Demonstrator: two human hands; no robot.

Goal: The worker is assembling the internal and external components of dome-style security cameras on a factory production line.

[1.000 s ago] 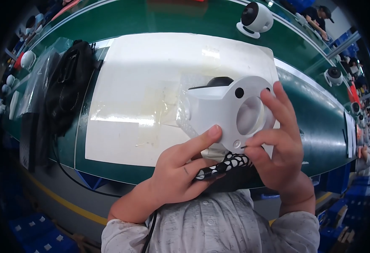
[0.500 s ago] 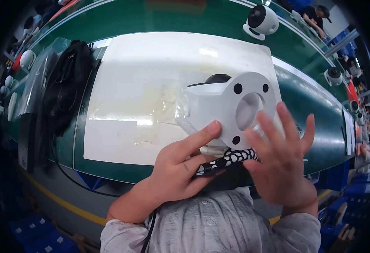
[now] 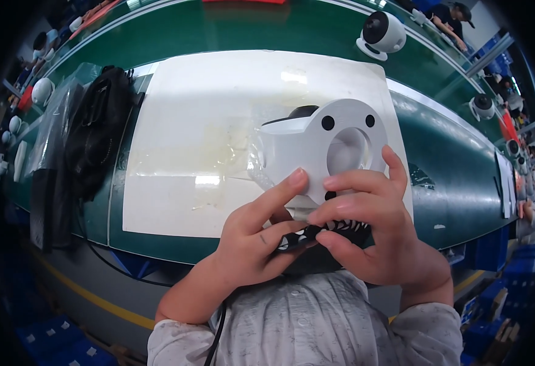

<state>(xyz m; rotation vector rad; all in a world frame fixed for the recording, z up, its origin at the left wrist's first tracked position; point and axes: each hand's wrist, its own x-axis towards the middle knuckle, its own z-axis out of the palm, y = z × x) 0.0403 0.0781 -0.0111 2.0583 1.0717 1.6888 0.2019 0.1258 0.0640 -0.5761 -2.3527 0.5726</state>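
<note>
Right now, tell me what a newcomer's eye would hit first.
Probably the white device with a large round hole over the pale board, the left hand touching it. Just below, the right hand is at the black-and-white patterned strip that the left holds. A rounded device stands at upper right, on the green surface.

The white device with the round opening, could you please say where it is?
In the head view, the white device is right of centre over the white board, touched by the left hand at its lower left.
</note>
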